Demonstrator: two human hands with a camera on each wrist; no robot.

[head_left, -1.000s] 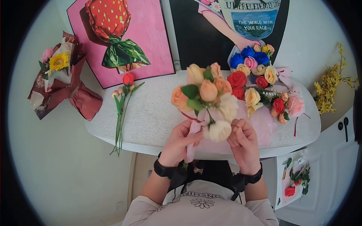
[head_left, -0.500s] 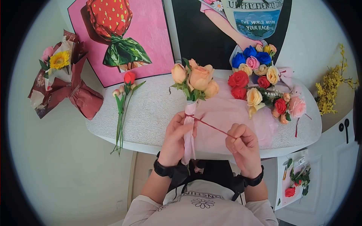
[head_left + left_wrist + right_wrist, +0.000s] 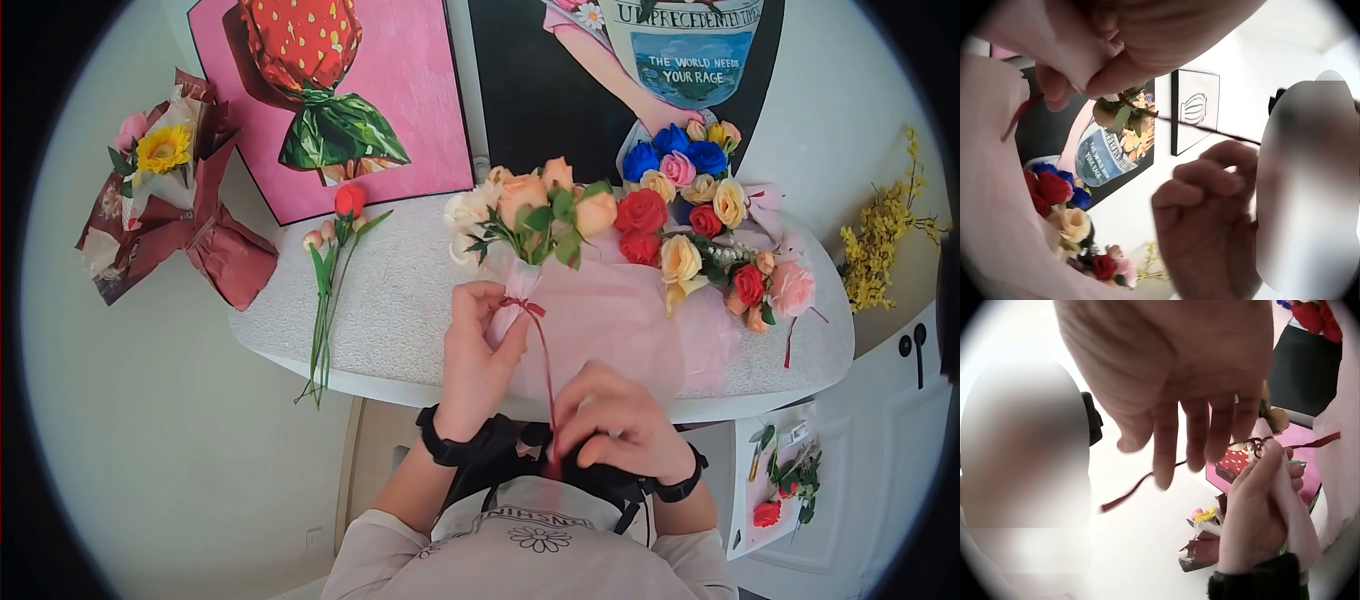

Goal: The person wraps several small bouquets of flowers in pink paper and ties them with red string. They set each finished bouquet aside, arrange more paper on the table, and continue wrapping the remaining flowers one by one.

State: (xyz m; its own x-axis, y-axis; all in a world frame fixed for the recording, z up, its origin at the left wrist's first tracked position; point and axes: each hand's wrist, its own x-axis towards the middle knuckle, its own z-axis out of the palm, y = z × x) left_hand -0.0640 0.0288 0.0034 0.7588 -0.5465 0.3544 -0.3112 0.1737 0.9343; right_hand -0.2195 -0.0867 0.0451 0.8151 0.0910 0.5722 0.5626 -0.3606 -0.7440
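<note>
Peach and white roses (image 3: 524,200) stand upright in a bouquet whose stems are wrapped in pale pink paper (image 3: 521,282). The left hand (image 3: 474,368) grips this wrapped stem, fingers curled round it. A dark red ribbon (image 3: 547,365) is tied round the wrap just above that grip, and one tail runs down toward the person's lap. Beside this tail is the right hand (image 3: 625,425). The right wrist view shows the right hand (image 3: 1172,375) with its fingers loosely extended and parted, the ribbon (image 3: 1129,492) passing behind them with its end free.
Tulips (image 3: 325,290) lie on the white table (image 3: 420,340). Pink sheer wrap (image 3: 640,330) and a colorful bouquet (image 3: 681,259) lie at right. A red-wrapped bouquet (image 3: 230,250) is at far left, pictures (image 3: 430,100) stand behind, and cut flowers (image 3: 767,513) lie lower right.
The bouquet has turned, bringing white roses to its left side. The right hand has moved down and toward the body, its pinch on the ribbon loosened; the ribbon tail now hangs downward.
</note>
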